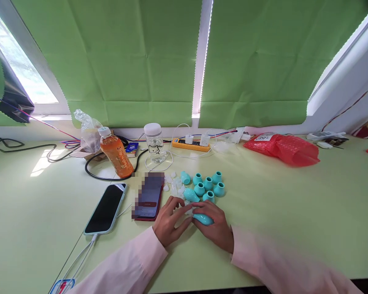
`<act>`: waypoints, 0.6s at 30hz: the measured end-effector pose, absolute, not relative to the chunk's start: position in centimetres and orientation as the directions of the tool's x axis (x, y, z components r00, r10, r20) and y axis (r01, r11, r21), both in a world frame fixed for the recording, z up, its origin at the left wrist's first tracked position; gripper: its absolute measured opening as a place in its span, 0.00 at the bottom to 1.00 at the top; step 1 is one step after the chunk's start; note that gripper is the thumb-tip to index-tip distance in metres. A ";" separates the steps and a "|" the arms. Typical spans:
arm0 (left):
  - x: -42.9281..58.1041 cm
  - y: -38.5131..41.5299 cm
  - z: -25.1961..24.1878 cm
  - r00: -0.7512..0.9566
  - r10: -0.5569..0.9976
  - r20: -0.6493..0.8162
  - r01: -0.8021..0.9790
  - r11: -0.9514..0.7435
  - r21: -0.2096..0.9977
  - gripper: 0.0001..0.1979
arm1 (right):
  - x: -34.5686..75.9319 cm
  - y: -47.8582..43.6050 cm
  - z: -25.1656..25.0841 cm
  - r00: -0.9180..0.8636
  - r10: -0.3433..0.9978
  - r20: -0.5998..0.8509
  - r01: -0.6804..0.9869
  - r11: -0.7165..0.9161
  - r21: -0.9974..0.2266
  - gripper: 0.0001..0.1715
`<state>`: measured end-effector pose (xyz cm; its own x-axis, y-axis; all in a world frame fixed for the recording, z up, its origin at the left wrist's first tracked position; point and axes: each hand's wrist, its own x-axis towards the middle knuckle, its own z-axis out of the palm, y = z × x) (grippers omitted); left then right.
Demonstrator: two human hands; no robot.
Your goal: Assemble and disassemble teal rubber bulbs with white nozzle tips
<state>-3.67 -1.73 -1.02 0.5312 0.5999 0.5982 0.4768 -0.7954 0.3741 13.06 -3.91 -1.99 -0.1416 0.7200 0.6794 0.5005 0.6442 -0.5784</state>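
My right hand (213,224) is closed around a glossy turquoise hollow piece (203,219), which lies on its side with its narrow end toward the left. Just beside it, my left hand (171,222) has its thumb and forefinger curled around a small translucent white piece (189,211), at the end of the turquoise one; the fingers partly hide it. Beyond my hands stand several turquoise vase-shaped pieces (207,183) with round openings on top. Two more turquoise pieces (190,195) are tipped over, next to a loose heap of translucent white bits (175,185).
Left of my hands lie a dark-screened phone (149,196) and a charging phone (106,209) with white cables. An orange drink bottle (116,153), a clear jar (155,145) and a yellow power strip (191,145) are farther back. A red plastic package (282,149) lies back right.
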 end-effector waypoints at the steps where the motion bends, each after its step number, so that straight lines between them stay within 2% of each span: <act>1: -3.5 -1.8 -1.1 0.537 0.593 0.600 0.479 -0.800 0.362 0.14 | 13.1 -3.8 -2.0 -0.143 0.713 0.687 0.506 0.649 -0.568 0.07; 6: -3.2 -1.4 -1.6 0.493 0.583 0.646 0.527 -0.791 0.311 0.10 | 13.0 -3.8 -2.1 -0.145 0.689 0.710 0.515 0.665 -0.541 0.09; 13: -2.9 -1.6 -1.4 0.523 0.463 0.716 0.532 -0.833 0.151 0.06 | 12.9 -3.7 -2.1 -0.167 0.654 0.738 0.511 0.697 -0.503 0.14; 18: -3.1 -1.5 -1.6 0.549 0.472 0.690 0.506 -0.844 0.176 0.07 | 13.2 -3.7 -2.3 -0.238 0.621 0.747 0.554 0.719 -0.420 0.12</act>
<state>-3.09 -1.53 -1.57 0.5488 0.4724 0.6897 0.5061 -0.8444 0.1756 13.23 -3.75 -2.26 -0.2382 0.6205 0.7471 0.5543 0.7185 -0.4200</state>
